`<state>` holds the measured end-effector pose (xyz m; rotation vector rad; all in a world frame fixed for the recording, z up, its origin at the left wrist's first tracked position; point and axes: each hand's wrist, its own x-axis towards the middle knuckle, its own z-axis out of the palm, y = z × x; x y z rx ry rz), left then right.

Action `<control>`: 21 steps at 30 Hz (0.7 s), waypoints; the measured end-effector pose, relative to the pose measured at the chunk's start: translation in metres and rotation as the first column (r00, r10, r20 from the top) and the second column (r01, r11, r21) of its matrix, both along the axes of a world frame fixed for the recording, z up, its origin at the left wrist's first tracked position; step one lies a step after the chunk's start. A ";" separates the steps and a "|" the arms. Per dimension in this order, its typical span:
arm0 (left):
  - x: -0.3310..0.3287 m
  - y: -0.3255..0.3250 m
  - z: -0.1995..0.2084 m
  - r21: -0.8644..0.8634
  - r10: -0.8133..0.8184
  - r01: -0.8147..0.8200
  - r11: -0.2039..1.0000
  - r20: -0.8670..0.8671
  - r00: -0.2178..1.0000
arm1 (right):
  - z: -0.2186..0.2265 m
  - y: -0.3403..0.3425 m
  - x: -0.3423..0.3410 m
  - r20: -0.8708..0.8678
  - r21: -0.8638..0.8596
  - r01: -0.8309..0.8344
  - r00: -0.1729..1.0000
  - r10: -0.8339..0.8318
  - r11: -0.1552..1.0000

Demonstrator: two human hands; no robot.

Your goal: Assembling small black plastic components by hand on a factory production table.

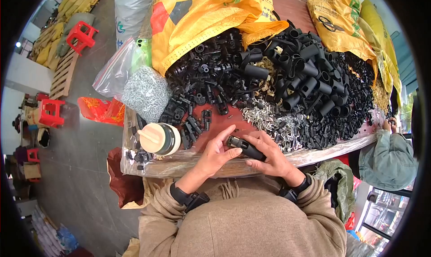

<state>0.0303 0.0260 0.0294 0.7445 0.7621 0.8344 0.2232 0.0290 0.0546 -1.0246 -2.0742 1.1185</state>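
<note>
A black plastic tube-shaped part (pixel 252 150) lies between my two hands above the table's front edge. It is tilted, its left end showing an open slot and a greyish fitting. My right hand (pixel 274 158) wraps round the tube's right end. The left hand (pixel 213 156) has its thumb against the other end, with the index finger stretched out above it; its other fingers are partly hidden. Beyond my hands are a heap of black tubes (pixel 310 84), a pile of black ribbed fittings (pixel 202 73) and a scatter of small silvery metal pieces (pixel 269 122).
A cream-lidded jar (pixel 153 138) and a clear bag of small metal pieces (pixel 146 90) stand to the left. Yellow woven sacks (pixel 202 19) spill parts across the back. Small black pieces (pixel 350 108) spread rightward. At far right sits another person in a green sleeve (pixel 388 160).
</note>
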 end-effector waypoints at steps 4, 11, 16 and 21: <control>-0.001 0.001 0.002 0.033 -0.013 0.013 0.999 0.025 1.000 | -0.003 0.010 0.006 -0.018 0.049 -0.151 0.988 0.152 0.987; 0.006 0.003 0.001 0.071 -0.024 0.015 0.997 0.130 0.991 | -0.004 0.020 -0.001 -0.301 -0.162 -0.351 0.907 0.293 0.922; 0.004 0.008 -0.009 0.037 -0.064 0.060 0.997 0.098 0.993 | -0.007 0.023 -0.004 -0.391 -0.199 -0.375 0.878 0.278 0.906; 0.009 0.010 -0.013 -0.058 -0.036 0.048 0.997 0.201 0.979 | -0.010 0.022 -0.005 -0.371 -0.239 -0.276 0.912 0.175 0.931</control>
